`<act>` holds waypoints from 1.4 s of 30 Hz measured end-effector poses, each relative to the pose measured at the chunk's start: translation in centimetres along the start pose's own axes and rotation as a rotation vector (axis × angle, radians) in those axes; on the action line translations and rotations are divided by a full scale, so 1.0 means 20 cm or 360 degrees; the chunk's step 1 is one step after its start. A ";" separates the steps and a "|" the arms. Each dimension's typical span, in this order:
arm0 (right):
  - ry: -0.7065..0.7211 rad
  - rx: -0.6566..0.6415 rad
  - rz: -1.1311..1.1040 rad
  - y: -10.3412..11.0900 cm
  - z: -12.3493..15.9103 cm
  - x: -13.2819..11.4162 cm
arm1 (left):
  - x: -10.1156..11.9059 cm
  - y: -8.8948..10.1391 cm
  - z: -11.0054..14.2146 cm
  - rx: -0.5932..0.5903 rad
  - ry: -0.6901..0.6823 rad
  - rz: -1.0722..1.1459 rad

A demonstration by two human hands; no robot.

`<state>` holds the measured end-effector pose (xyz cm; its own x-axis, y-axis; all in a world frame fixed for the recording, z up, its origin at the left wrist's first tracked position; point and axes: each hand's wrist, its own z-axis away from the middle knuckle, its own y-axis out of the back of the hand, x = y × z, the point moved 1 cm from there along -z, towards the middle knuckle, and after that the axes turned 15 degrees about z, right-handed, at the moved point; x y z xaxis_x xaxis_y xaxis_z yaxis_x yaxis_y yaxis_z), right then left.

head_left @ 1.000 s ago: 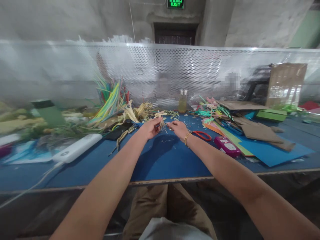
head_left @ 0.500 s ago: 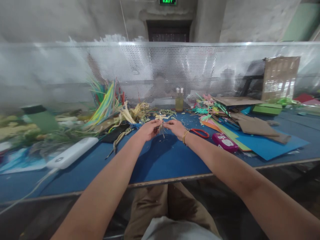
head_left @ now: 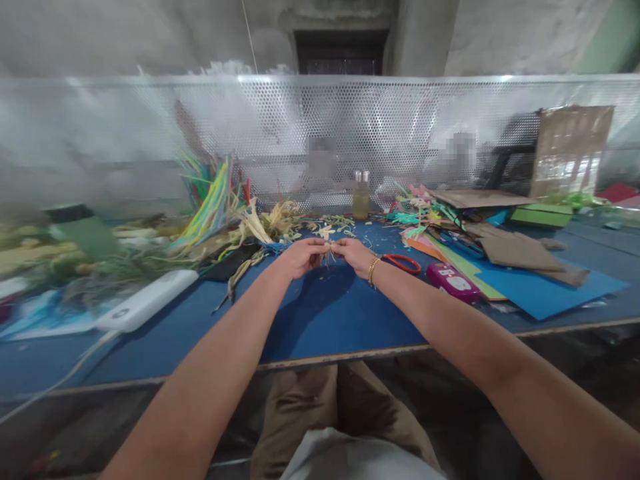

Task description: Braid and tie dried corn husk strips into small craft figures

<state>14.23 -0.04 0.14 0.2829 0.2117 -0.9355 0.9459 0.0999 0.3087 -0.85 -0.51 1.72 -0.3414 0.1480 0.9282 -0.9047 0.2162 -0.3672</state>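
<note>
Both arms reach out over the blue table (head_left: 320,320). My left hand (head_left: 299,256) and my right hand (head_left: 353,254) meet at the table's middle, fingers pinched together on a small bundle of pale straw strips (head_left: 328,249) held between them. A gold bracelet circles my right wrist. Red-handled scissors (head_left: 403,263) lie just right of my right hand. Dried straw and husk pieces (head_left: 270,223) are heaped just beyond my left hand.
A white power bank (head_left: 146,300) with a cable lies at the left. A pink case (head_left: 454,281), coloured paper sheets (head_left: 540,293) and brown card sit at the right. A small glass bottle (head_left: 361,197) stands by the perforated metal screen (head_left: 350,127). Green and yellow strips (head_left: 213,197) fan up.
My two hands have drawn closer together until their fingertips meet on the straw bundle. The view has tilted slightly downward.
</note>
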 end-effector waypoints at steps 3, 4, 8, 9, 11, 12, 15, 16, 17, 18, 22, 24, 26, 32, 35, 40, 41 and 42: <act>-0.0023 -0.0038 0.0012 0.00 0.00 -0.01 | 0.01 0.00 0.00 -0.0004 0.0005 -0.0033; -0.0022 -0.0042 0.0026 0.00 0.00 -0.01 | 0.01 -0.01 0.01 -0.0003 0.0003 -0.0033; 0.0013 -0.0024 0.0092 0.00 0.00 0.01 | 0.01 -0.02 0.01 0.0013 -0.0037 -0.0008; 0.0025 -0.0024 0.0094 0.00 0.00 0.01 | 0.01 -0.02 0.01 0.0009 -0.0045 -0.0012; 0.0028 -0.0036 0.0063 -0.01 -0.01 0.02 | 0.00 -0.01 0.01 -0.0019 -0.0046 -0.0042; 0.0015 -0.0041 0.0038 -0.01 -0.01 0.02 | 0.00 -0.01 0.00 -0.0034 -0.0046 -0.0056; -0.0044 -0.0034 -0.0031 -0.01 -0.01 0.02 | -0.01 0.01 -0.01 -0.0058 -0.0038 -0.0072; -0.0057 -0.0028 -0.0042 -0.01 -0.01 0.01 | -0.01 0.01 -0.01 -0.0057 -0.0037 -0.0071; -0.0062 -0.0026 -0.0047 -0.01 0.00 0.01 | -0.01 0.01 -0.02 -0.0057 -0.0038 -0.0073; -0.0062 -0.0031 -0.0049 -0.01 0.00 0.00 | -0.01 0.01 -0.02 -0.0056 -0.0043 -0.0078; -0.0018 -0.0103 -0.0029 0.00 0.01 -0.01 | 0.00 0.00 -0.01 -0.0046 -0.0105 -0.0103; -0.0013 -0.0122 -0.0003 0.00 0.02 -0.01 | 0.00 0.00 -0.01 -0.0047 -0.0116 -0.0144; -0.0014 -0.0120 0.0037 0.00 0.02 -0.01 | 0.00 0.00 -0.01 -0.0055 -0.0120 -0.0198; -0.0009 -0.0095 0.0086 0.00 0.02 -0.01 | -0.02 0.03 -0.02 -0.0134 -0.0149 -0.0280; -0.0032 -0.0062 0.0086 0.00 0.01 -0.01 | -0.02 0.03 -0.02 -0.0106 -0.0132 -0.0322; 0.0017 -0.0137 0.0067 0.00 0.01 -0.01 | -0.02 0.03 -0.03 -0.0078 -0.0142 -0.0333; 0.0034 -0.0157 0.0071 0.00 0.02 -0.01 | -0.02 0.03 -0.03 -0.0075 -0.0143 -0.0326; 0.0047 -0.0167 0.0079 0.00 0.02 -0.01 | -0.02 0.03 -0.03 -0.0068 -0.0142 -0.0316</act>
<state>14.19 -0.51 0.29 0.3224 0.2475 -0.9137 0.9086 0.1897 0.3720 -1.12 0.19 1.12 -0.1808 0.0131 0.9834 -0.9453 0.2737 -0.1774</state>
